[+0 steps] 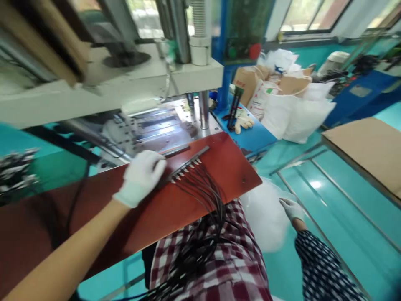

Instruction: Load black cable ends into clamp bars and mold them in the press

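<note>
My left hand [140,175], in a white glove, is closed over the near end of a short dark strip [178,151] above the reddish-brown board. Beside it on the board lies a longer dark bar [191,161] with a row of metal-tipped connectors. Black cables [216,196] run from the connectors over the board's edge onto the checked cloth on my lap. My right hand [293,210], also gloved, is out to the right, its fingers pinching the rim of a translucent plastic bag [266,217].
A press with a metal bed [163,125] stands behind the board [232,167]. Gloves [243,122] lie on a blue ledge [261,136]. White sacks [278,113] stand beyond it. A cardboard sheet [369,150] rests on a frame at right. Dark cables hang at far left.
</note>
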The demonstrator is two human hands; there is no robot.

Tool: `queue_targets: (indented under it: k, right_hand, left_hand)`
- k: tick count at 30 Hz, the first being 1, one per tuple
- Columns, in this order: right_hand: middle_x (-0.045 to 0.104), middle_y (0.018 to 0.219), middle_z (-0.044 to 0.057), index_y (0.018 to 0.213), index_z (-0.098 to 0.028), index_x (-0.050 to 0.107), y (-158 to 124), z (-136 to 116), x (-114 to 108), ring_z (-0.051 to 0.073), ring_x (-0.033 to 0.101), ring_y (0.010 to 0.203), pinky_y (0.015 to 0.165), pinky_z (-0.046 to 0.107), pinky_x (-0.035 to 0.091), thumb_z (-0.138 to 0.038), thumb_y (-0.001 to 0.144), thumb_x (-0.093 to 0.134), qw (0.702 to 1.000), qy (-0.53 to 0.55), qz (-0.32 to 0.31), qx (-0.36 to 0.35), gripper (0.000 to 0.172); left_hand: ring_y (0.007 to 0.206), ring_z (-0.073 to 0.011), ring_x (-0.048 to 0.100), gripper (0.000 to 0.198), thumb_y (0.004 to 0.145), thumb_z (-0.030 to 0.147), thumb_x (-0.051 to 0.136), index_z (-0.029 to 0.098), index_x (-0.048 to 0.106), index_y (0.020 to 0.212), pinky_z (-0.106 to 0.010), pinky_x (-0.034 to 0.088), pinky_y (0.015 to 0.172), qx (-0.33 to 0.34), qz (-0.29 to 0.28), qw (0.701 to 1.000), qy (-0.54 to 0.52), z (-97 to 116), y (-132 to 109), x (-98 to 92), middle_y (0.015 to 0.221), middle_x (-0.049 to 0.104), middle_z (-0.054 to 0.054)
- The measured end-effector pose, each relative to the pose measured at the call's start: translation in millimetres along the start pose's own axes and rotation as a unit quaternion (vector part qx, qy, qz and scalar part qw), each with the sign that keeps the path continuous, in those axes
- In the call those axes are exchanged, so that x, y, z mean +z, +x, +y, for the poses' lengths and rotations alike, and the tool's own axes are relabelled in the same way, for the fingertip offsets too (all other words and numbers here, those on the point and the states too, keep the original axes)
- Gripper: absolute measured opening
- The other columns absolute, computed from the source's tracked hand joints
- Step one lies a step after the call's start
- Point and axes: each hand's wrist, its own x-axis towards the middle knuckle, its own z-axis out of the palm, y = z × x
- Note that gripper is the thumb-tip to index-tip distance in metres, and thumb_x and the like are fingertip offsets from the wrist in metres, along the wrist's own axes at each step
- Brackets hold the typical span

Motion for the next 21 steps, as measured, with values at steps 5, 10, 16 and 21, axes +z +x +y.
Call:
queue_targets:
  k: [5, 10, 16, 21]
  right_hand:
    - [0.066, 0.117, 0.023, 0.108, -0.012, 0.069, 22.2, -86.9, -18.5, 0.036, 0.059, 0.117, 0.103, 0.053, 0.044, -0.047, 0.090, 0.046, 0.985, 0.051, 0.140, -0.092, 0.045]
    - [0.061, 0.131, 0.008, 0.122, -0.029, 0.061, -8.7, -237.8, -14.2, 0.027, 0.057, 0.122, 0.109, 0.048, 0.043, -0.046, 0.091, 0.057, 0.927, 0.290, -0.156, -0.180, 0.036]
    - [0.068, 0.116, 0.012, 0.112, -0.020, 0.058, -62.9, -336.0, 41.2, 0.028, 0.064, 0.111, 0.098, 0.048, 0.049, -0.054, 0.074, 0.077, 0.552, 0.505, -0.651, 0.129, 0.054]
    - [0.056, 0.051, -0.004, 0.088, -0.013, 0.061, -105.5, -364.0, 73.2, 0.009, 0.054, 0.046, 0.068, 0.033, 0.053, -0.061, 0.071, 0.077, 0.495, 0.492, -0.707, 0.113, 0.054]
  left_hand:
    - [0.096, -0.0237, 0.060, 0.024, 0.091, 0.043, 0.057, 0.021, 0.067, 0.098, -0.036, 0.048, 0.085, -0.027, -0.085, 0.996, 0.019, 35.2, 14.4, 39.9, 0.096, 0.064, -0.006]
    - [0.091, -0.0229, 0.061, 0.010, 0.089, 0.025, 0.059, 0.020, 0.068, 0.088, -0.035, 0.047, 0.082, -0.074, -0.105, 0.992, -0.004, 45.6, 20.9, 44.3, 0.091, 0.064, -0.005]
    - [0.093, -0.0216, 0.061, 0.015, 0.092, 0.025, 0.054, 0.018, 0.067, 0.094, -0.036, 0.049, 0.087, -0.060, -0.002, 0.997, -0.038, 15.7, 52.9, 13.5, 0.096, 0.065, -0.006]
    - [0.100, -0.0227, 0.060, 0.024, 0.096, 0.026, 0.047, 0.016, 0.069, 0.098, -0.039, 0.051, 0.094, 0.014, 0.035, 0.999, 0.016, -30.8, 87.4, -6.6, 0.104, 0.065, -0.010]
